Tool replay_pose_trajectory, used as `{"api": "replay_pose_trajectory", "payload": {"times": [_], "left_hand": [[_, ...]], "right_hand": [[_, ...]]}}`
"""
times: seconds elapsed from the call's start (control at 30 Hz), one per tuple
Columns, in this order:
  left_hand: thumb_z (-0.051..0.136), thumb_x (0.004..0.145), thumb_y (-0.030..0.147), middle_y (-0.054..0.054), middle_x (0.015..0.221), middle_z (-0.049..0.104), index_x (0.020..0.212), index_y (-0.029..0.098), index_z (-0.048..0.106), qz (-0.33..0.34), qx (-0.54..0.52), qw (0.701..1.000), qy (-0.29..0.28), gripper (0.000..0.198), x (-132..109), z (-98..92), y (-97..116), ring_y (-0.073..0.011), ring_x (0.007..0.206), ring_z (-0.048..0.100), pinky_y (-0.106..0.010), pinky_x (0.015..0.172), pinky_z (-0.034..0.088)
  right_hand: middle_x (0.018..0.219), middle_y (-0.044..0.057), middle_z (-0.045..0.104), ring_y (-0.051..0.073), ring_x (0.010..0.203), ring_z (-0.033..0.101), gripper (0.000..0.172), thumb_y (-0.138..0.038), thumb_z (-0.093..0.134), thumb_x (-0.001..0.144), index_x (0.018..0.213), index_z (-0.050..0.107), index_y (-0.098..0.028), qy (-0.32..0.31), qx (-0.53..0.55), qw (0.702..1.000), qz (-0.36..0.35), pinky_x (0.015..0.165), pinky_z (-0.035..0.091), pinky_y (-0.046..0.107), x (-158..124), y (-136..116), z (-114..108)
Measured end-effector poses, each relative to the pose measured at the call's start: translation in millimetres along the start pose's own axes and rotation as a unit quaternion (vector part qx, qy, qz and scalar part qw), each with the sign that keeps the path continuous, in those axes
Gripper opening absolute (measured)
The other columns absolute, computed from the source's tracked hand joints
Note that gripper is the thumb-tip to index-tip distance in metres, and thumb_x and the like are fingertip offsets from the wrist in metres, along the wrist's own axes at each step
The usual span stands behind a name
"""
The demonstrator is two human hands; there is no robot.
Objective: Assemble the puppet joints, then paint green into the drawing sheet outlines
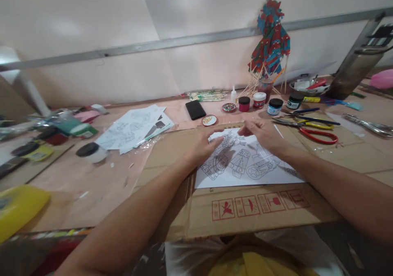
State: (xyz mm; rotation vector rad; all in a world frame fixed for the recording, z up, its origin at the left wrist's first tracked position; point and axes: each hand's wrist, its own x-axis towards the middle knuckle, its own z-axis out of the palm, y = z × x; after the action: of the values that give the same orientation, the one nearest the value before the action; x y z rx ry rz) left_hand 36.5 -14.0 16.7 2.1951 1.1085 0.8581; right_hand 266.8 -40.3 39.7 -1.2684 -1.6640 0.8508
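A white sheet of paper (236, 179) printed with line drawings lies on a flattened cardboard piece (199, 216) in front of me. Over the sheet's left part is my left hand (206, 145), open, with its thumb and fingers apart and nothing between them. My right hand (259, 133) hovers at the sheet's upper middle. Its fingers are curled together toward the thumb; whatever they hold, if anything, is too small or hidden to make out. Just beyond the hands sits a small round dish of pale beads (209, 120).
Pliers with red handles (319, 136) and other tools lie at the right. Behind stand paint jars (275, 106), a dish of coloured beads (229, 107) and painted pieces on sticks (273, 42). A black phone (195, 110) and more printed sheets (132, 124) lie left.
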Motion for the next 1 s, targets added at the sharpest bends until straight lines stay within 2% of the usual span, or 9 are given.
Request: {"api": "replay_pose_trajectory", "payload": {"times": [0.07,0.17,0.27,0.5,0.6,0.67,0.77,0.87,1.0], "left_hand": [[0.052,0.092,0.042,-0.006,0.138,0.06,0.13,0.023,0.059,0.021,0.049,0.995,-0.08,0.043,0,-2.5,0,-0.0241,0.129,0.053,-0.041,0.112,0.038],[0.055,0.089,0.052,-0.006,0.155,0.042,0.145,0.023,0.045,0.068,0.144,0.964,-0.213,0.063,1,-5.7,0,-0.0246,0.143,0.037,-0.04,0.118,0.028],[0.047,0.091,0.061,-0.005,0.162,0.025,0.153,0.024,0.03,0.087,0.215,0.934,-0.27,0.074,-1,-3.7,1,-0.0238,0.15,0.021,-0.04,0.121,0.015],[0.024,0.098,0.062,-0.008,0.163,0.022,0.155,0.018,0.027,0.015,0.264,0.941,-0.213,0.071,-14,20.8,11,-0.0252,0.152,0.014,-0.047,0.121,0.013],[0.028,0.099,0.052,-0.009,0.156,0.04,0.143,0.019,0.048,0.001,0.217,0.961,-0.171,0.058,-13,22.2,13,-0.0276,0.145,0.032,-0.048,0.118,0.025],[0.029,0.1,0.046,-0.01,0.136,0.061,0.119,0.019,0.066,-0.006,0.154,0.975,-0.159,0.05,-9,19.6,11,-0.0275,0.126,0.055,-0.044,0.108,0.039],[0.032,0.098,0.043,-0.009,0.105,0.074,0.096,0.018,0.071,-0.026,0.078,0.987,-0.137,0.047,-3,15.8,9,-0.0238,0.096,0.068,-0.039,0.09,0.051],[0.042,0.095,0.045,-0.011,0.132,0.064,0.122,0.017,0.064,0.016,0.104,0.99,-0.098,0.044,-3,15.1,7,-0.0242,0.123,0.058,-0.038,0.106,0.043],[0.04,0.093,0.062,-0.01,0.162,0.026,0.151,0.016,0.035,0.065,0.227,0.954,-0.185,0.074,-8,17.9,6,-0.025,0.151,0.019,-0.042,0.122,0.016]], "right_hand": [[0.084,0.007,0.074,0.02,0.079,0.066,0.038,-0.045,0.048,0.093,0.075,0.069,-0.02,0.027,-0.103,0.994,-0.001,0.077,0.052,0.034,12,13,-11],[0.089,0.008,0.074,0.023,0.082,0.066,0.033,-0.041,0.047,0.093,0.08,0.07,-0.022,-0.008,-0.223,0.975,-0.011,0.077,0.052,0.037,20,25,-19],[0.108,0.012,0.073,0.026,0.097,0.066,0.033,-0.041,0.047,0.092,0.099,0.071,-0.02,-0.067,-0.293,0.954,-0.016,0.087,0.051,0.04,18,32,-17],[0.14,0.017,0.057,0.034,0.13,0.052,0.06,-0.053,0.053,0.087,0.133,0.058,-0.015,-0.123,-0.453,0.882,-0.026,0.109,0.041,0.048,12,56,-13],[0.145,0.015,0.053,0.034,0.136,0.046,0.064,-0.057,0.048,0.089,0.139,0.054,-0.017,-0.128,-0.464,0.875,-0.042,0.113,0.036,0.048,15,65,-18],[0.148,0.014,0.05,0.032,0.139,0.043,0.064,-0.057,0.044,0.091,0.141,0.052,-0.017,-0.157,-0.447,0.878,-0.071,0.116,0.033,0.048,18,67,-23],[0.152,0.012,0.046,0.029,0.143,0.038,0.063,-0.055,0.041,0.093,0.143,0.05,-0.018,-0.195,-0.422,0.879,-0.111,0.118,0.029,0.047,22,67,-28],[0.154,0.01,0.043,0.028,0.145,0.034,0.063,-0.055,0.038,0.095,0.146,0.047,-0.019,-0.202,-0.413,0.88,-0.119,0.12,0.027,0.048,25,67,-28],[0.155,0.01,0.041,0.029,0.146,0.031,0.062,-0.053,0.037,0.095,0.146,0.047,-0.019,-0.188,-0.409,0.887,-0.105,0.12,0.025,0.049,25,72,-22]]}}
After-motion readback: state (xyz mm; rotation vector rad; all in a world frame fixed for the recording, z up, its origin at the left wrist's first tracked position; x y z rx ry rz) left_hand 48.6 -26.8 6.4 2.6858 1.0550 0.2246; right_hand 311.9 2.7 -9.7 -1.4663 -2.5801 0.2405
